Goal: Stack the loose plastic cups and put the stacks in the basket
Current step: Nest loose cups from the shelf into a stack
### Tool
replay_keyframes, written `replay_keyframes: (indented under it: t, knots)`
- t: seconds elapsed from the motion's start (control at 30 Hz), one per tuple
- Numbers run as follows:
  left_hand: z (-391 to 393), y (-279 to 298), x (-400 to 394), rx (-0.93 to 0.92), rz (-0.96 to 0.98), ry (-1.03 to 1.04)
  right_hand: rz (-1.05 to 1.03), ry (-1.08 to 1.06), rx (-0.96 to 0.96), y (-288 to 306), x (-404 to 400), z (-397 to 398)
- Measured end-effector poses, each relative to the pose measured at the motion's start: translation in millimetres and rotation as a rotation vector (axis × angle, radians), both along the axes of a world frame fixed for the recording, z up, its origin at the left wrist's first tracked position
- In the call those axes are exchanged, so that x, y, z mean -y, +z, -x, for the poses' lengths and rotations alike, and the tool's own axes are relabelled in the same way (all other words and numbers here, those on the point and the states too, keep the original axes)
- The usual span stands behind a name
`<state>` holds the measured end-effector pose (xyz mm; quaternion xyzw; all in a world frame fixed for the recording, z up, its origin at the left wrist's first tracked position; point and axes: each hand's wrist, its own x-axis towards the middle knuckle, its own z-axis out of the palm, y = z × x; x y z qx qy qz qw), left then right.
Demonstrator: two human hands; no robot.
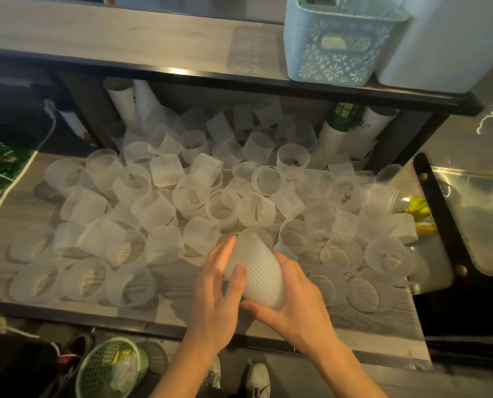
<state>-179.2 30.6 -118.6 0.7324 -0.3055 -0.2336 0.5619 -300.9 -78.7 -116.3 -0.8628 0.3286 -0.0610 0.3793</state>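
Basket (337, 47) top cut off

A single head-worn wide-angle view looks steeply forward and down from close above the surface (182, 308), reaching from the upper shelf (124, 44) to the floor below.

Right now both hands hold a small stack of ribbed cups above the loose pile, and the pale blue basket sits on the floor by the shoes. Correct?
Not quite. The head view shows the pale blue basket on the upper shelf, not the floor. Otherwise right: left hand and right hand hold the cup stack above the loose cups.
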Motion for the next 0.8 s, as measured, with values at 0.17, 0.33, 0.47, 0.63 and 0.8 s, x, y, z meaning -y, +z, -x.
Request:
replay_keyframes:
  t: [0.17, 0.33, 0.47, 0.63, 0.8]
  knots:
    - [3.3, -12.0, -1.5, -0.050, -0.055, -0.119, -0.024, -0.059, -0.101, -6.3, 2.5, 21.6]
    - [8.8, -25.7, 23.3, -0.229, -0.151, 0.220, -0.057, -0.269, -0.142, -10.5, 13.4, 51.4]
    - [7.3, -45.0, 38.7, -0.123, -0.281, 0.276, -0.074, -0.382, -0.168, -7.5, 23.3, 68.1]
    - [-13.7, -66.8, 54.7, 0.307, -0.462, 0.030, -0.104, -0.390, -0.161, -7.4, 27.1, 75.1]
    - [-33.1, -76.5, 75.3, 0.285, -0.545, -0.190, -0.123, -0.334, -0.144, -5.2, 28.7, 69.9]
